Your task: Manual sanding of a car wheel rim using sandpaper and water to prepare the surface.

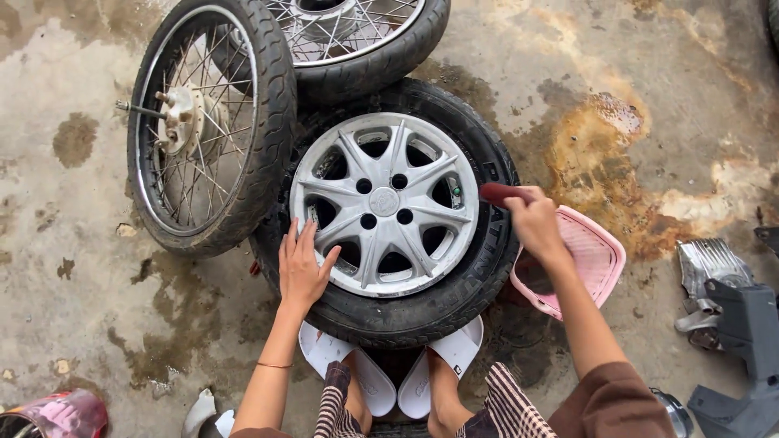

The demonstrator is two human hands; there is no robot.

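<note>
Head cam: car tyre (454, 300) w/ silver alloy rim (384, 203) flat on concrete, centre frame; L hand (302, 268) spread flat on rim edge; R hand (534, 221) gripping red-handled brush (501, 193) on sidewall

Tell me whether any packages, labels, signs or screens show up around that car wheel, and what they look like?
No packages, signs or screens are in view.
Raised lettering on the car tyre: moulded black on black along the sidewall, right of the silver rim, beside the right hand.
Small round emblem on the hub cap: silver, at the rim's centre.
Faint grey marks on the white sandals: at the bottom, under the person's feet.
</note>
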